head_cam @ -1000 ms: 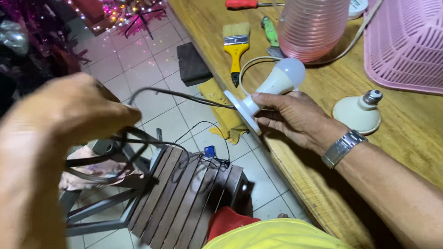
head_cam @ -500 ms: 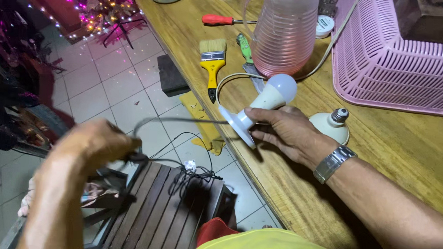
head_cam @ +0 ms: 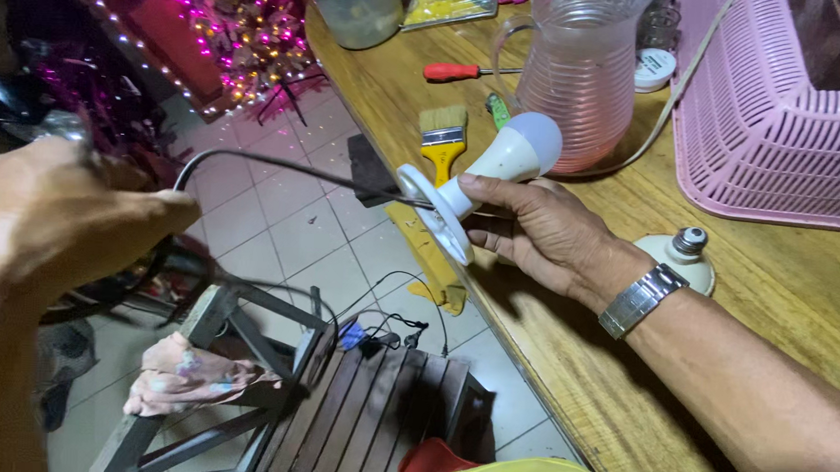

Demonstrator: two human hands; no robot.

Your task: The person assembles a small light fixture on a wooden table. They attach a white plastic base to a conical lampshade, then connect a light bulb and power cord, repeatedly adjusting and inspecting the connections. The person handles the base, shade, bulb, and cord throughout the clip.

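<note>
Holding a white bulb [head_cam: 513,160] in its lamp holder above the near edge of the wooden worktop [head_cam: 565,365], the right hand [head_cam: 543,234] has its grip closed around the holder's neck, thumb on top and fingers curled beneath; the holder's round white base plate [head_cam: 437,213] faces left, out over the floor. A dark cable [head_cam: 281,167] leaves the holder and runs left to the left hand [head_cam: 71,221], whose grip is closed on it with the thumb extended along the top. On the worktop behind the bulb stand a clear ribbed pitcher [head_cam: 583,78] and a pink plastic basket [head_cam: 774,119]; a yellow-handled paintbrush [head_cam: 442,141] and a red-handled screwdriver [head_cam: 465,72] lie near the far edge. A second white lamp base [head_cam: 681,257] sits just beside the right wrist. Below, a slatted wooden chair [head_cam: 355,422] carries a crumpled rag [head_cam: 192,377].
</note>
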